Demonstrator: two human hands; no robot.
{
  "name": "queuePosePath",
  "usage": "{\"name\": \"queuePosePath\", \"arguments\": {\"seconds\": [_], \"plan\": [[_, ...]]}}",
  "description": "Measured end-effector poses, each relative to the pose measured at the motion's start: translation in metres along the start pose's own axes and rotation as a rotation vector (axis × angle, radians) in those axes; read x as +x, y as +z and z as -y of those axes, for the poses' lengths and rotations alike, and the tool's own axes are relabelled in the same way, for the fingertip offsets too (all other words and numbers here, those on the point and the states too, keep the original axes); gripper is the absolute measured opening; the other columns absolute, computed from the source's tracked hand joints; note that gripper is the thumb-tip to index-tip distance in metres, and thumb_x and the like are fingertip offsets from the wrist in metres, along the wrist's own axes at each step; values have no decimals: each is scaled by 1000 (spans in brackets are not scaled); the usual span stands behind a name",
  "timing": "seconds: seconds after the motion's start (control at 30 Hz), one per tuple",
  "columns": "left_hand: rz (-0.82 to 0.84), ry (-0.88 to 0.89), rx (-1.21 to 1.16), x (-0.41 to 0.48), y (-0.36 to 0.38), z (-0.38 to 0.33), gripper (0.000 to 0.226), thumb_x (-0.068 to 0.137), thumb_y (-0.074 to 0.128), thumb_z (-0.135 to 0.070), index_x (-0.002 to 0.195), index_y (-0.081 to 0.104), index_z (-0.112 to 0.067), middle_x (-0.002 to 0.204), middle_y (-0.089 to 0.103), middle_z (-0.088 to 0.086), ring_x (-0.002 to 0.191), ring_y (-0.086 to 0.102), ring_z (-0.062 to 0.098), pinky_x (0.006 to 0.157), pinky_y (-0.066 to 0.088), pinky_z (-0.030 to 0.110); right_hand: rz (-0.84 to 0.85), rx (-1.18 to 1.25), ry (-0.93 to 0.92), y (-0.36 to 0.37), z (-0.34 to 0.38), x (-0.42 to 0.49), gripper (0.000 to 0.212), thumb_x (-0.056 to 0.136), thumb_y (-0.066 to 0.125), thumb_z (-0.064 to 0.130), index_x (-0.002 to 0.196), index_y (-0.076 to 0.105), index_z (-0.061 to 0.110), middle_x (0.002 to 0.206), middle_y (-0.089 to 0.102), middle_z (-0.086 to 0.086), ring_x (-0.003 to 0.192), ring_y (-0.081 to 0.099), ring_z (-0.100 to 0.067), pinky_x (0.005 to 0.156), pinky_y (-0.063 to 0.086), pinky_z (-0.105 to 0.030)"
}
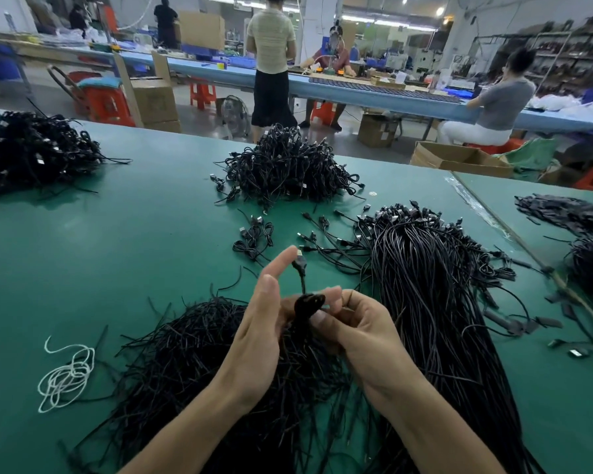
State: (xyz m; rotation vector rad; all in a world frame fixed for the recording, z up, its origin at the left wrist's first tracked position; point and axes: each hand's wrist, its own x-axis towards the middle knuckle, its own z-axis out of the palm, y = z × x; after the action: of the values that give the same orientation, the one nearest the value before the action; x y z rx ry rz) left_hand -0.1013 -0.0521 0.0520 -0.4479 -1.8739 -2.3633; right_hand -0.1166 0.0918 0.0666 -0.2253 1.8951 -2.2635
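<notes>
Factory hall with a long blue workbench [233, 75], red stools [202, 94], cardboard boxes [154, 102] and shelving [569, 53] under ceiling lights [367, 19]

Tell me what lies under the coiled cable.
Beneath the coiled cable lies a pile of black ties on the green table. The left hand and right hand cover its middle.
</notes>
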Motion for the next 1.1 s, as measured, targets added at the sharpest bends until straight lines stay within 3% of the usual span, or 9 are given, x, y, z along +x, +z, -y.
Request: {"name": "queuePosePath", "arguments": {"seconds": [0.17, 0.33, 0.5, 0.57, 0.63, 0.7, 0.83, 1.0, 1.1], "plan": [[9, 63, 122, 3, 1, 2, 45, 99, 50, -36, 142, 37, -33, 109, 76, -7, 120, 63, 11, 103, 45, 24, -45, -33, -25, -1, 3, 6, 23, 85, 67, -11, 77, 59, 10, 80, 75, -6, 75, 71, -13, 65, 54, -18], [-99, 128, 391, 1, 1, 6, 24, 89, 55, -48, 90, 74, -34, 115, 64, -16, 122, 54, 16, 105, 41, 38, -179, -130, -113, -10, 8, 12, 27, 86, 70, -4, 77, 52, 14, 71, 68, -4, 63, 63, -10, 62, 52, -18], [-79, 86, 616, 0, 1, 13, 19, 88, 66, -44, 87, 75, -28, 86, 55, -12, 79, 54, 2, 71, 39, 12, -222, -302, -291, -14, 15, 14, 30, 84, 73, 0, 74, 53, 19, 71, 68, 6, 69, 63, -8, 69, 54, -20], [-20, 14, 630, 1, 6, 14, 23, 93, 58, -39, 97, 74, -24, 74, 62, -18, 66, 57, -1, 63, 41, 13, -182, -312, -324, -10, 14, 12, 31, 85, 72, -2, 74, 53, 20, 73, 68, 6, 70, 64, -8, 70, 54, -21], [5, -79, 527, 1, 8, 14, 41, 103, 45, -40, 80, 68, -16, 63, 59, -15, 57, 50, 4, 58, 39, 23, -138, -328, -332, -5, 11, 9, 31, 85, 72, -2, 74, 53, 21, 74, 68, 6, 70, 65, -9, 71, 55, -22], [-43, -186, 343, 3, 6, 13, 52, 106, 35, -34, 79, 65, -1, 71, 60, -1, 67, 52, 13, 66, 46, 36, -108, -328, -321, -3, 8, 7, 31, 85, 72, -2, 74, 54, 20, 74, 69, 6, 70, 65, -10, 72, 58, -26], [-111, -423, -158, 10, 3, 6, 62, 104, 25, -42, 94, 78, -11, 90, 75, 2, 77, 65, 9, 75, 45, 33, -58, -296, -273, -1, 2, 4, 32, 84, 71, -7, 73, 53, 18, 73, 67, 3, 69, 64, -10, 70, 56, -24], [-34, -402, 76, 13, -2, 9, 79, 77, 26, -89, 109, 76, -37, 104, 75, -4, 93, 65, 14, 87, 45, 36, -35, -235, -172, 0, -4, 4, 33, 86, 69, -7, 69, 54, 18, 86, 72, -5, 82, 72, -21, 78, 57, -28], [-74, -293, 113, 9, -6, 12, 75, 75, 30, -91, 113, 73, -44, 71, 33, 1, 67, 31, 22, 64, 37, 24, -16, -93, -75, -2, -5, 5, 30, 88, 68, -5, 72, 52, 15, 79, 71, -5, 76, 69, -15, 71, 54, -20]]}}
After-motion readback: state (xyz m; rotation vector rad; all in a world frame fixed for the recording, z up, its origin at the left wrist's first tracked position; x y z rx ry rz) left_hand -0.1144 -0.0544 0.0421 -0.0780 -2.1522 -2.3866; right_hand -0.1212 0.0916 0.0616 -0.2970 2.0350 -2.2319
